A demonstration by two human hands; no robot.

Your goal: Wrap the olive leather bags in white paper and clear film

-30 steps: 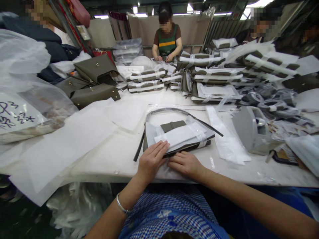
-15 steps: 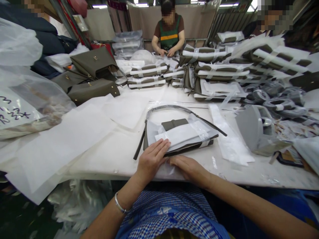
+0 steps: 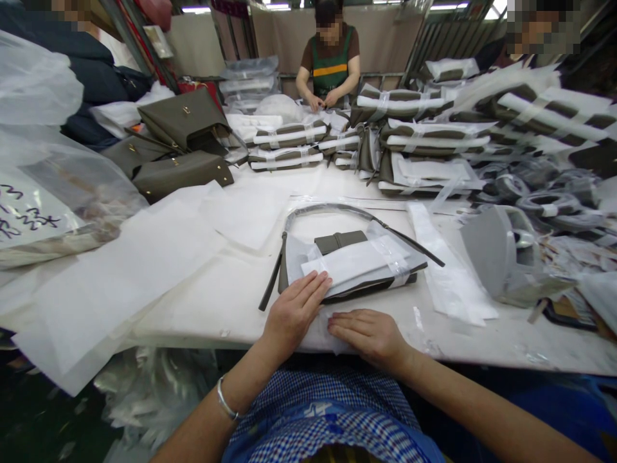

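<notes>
A flat olive-grey bag wrapped in white tissue paper and clear tape lies in front of me on the white table. Its thin strap arcs behind it. My left hand lies flat, fingers stretched out, pressing the near left corner of the wrapped bag. My right hand rests flat on a piece of tissue at the table's near edge, just in front of the bag, fingers extended.
Loose tissue sheets cover the table's left. Unwrapped olive bags stand at the back left, stacks of wrapped bags at the back. A grey tape dispenser sits at right. Another person works across the table.
My right hand has slid slightly toward me and flattened on the tissue at the table edge. My left hand stays pressed on the bag's corner.
</notes>
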